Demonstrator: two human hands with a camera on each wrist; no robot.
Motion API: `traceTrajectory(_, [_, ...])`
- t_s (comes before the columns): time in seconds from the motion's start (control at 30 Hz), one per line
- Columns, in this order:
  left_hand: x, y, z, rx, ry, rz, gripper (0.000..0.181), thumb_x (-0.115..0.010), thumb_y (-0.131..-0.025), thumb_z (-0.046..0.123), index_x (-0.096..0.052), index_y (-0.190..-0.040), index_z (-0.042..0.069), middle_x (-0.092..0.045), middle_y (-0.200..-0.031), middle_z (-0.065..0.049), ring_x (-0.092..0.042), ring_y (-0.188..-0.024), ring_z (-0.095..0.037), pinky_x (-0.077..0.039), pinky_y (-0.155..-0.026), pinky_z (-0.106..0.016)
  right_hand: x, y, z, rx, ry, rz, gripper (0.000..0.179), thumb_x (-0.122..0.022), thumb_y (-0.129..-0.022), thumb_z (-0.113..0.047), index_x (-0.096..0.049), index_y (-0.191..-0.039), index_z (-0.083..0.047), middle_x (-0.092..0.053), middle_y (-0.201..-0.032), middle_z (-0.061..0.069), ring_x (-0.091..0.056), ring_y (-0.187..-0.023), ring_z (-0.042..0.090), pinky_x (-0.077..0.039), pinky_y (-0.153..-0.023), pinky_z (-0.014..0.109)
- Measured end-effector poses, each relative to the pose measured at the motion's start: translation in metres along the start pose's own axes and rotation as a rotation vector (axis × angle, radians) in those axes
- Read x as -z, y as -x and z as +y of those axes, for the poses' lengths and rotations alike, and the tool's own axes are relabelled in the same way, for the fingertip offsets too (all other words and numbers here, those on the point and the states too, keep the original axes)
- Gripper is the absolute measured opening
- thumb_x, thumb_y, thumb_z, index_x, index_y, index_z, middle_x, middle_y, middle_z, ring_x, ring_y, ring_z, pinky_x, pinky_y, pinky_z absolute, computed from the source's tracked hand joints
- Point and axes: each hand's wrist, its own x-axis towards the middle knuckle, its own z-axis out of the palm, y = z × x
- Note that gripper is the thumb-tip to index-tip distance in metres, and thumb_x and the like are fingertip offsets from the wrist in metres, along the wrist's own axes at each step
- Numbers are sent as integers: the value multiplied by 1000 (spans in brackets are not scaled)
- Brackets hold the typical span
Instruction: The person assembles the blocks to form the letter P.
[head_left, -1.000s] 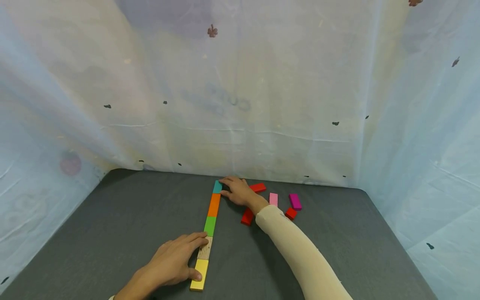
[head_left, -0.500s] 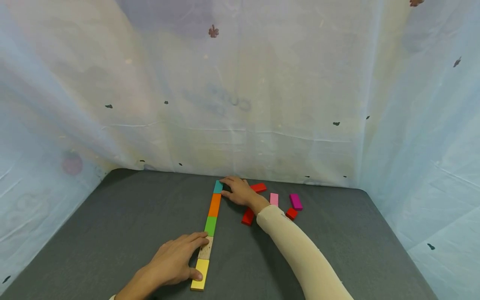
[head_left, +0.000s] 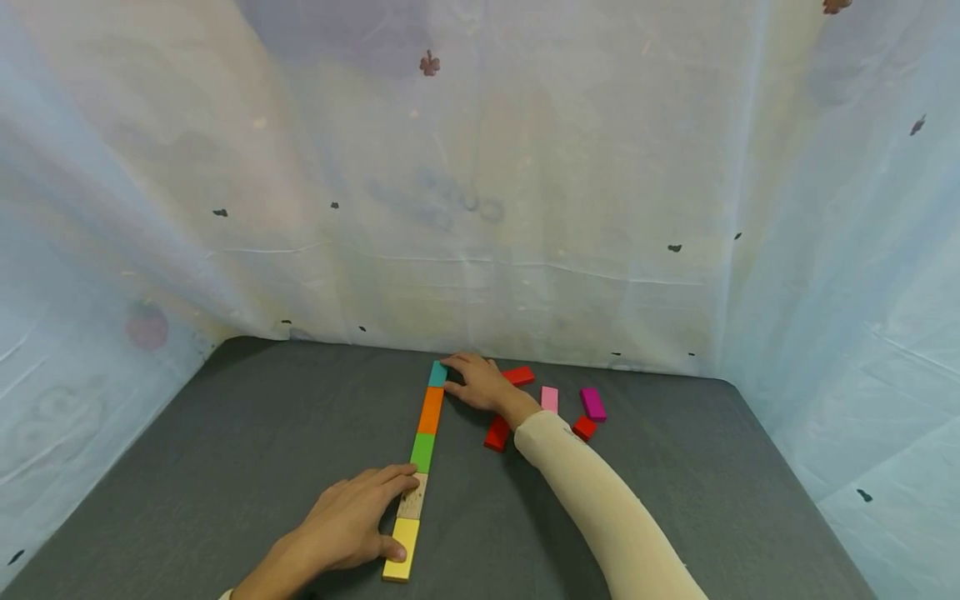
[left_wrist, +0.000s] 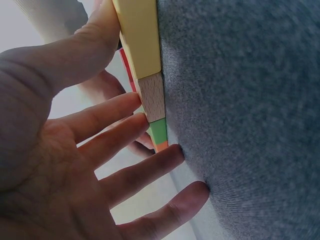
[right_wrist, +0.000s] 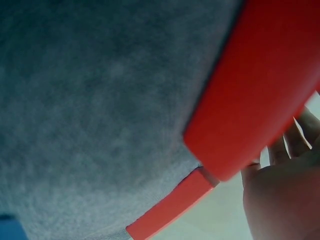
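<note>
A straight row of flat blocks runs away from me: yellow (head_left: pixel 401 550), bare wood (head_left: pixel 412 498), green (head_left: pixel 422 452), orange (head_left: pixel 431 410) and teal (head_left: pixel 438 374). My left hand (head_left: pixel 348 517) lies along the near left side, its fingers spread and fairly straight. Its thumb touches the yellow block and its index finger the wooden one; in the left wrist view the other fingertips reach to the cloth. My right hand (head_left: pixel 482 385) is at the far end, with fingertips and thumb at the right edge of the teal block, fingers extended.
Right of the row lie red blocks (head_left: pixel 518 376), another red one (head_left: pixel 497 434) partly behind my right wrist, a pink block (head_left: pixel 549 398), a magenta block (head_left: pixel 593 404) and a small red block (head_left: pixel 584 428). A pale printed curtain (head_left: pixel 480 208) hangs around the grey table (head_left: pixel 300 417).
</note>
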Motion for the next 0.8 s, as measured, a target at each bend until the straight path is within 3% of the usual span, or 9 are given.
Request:
traceTrajectory(0.4, [0,0,0,6,7,-5,84,-88,-61,54,-61,-134,21,-53,-147,0,-57,-125,-32,-52,-85,-60,-3,0,0,-15,9,-9,52,-52,-103,-40,-44,-151,-21,-43,-155,5,-42,-142,26,-34,-115,54])
traceTrajectory(0.8, [0,1,0,-5,0,9,84,-88,-62,53,-61,-134,20,-53,-146,-1,-58,-123,-32,-52,-84,-60,3,10,4,22,-39,34,52,-48,-105,-39,-42,-151,-16,-41,-155,8,-40,-143,30,-29,-117,57])
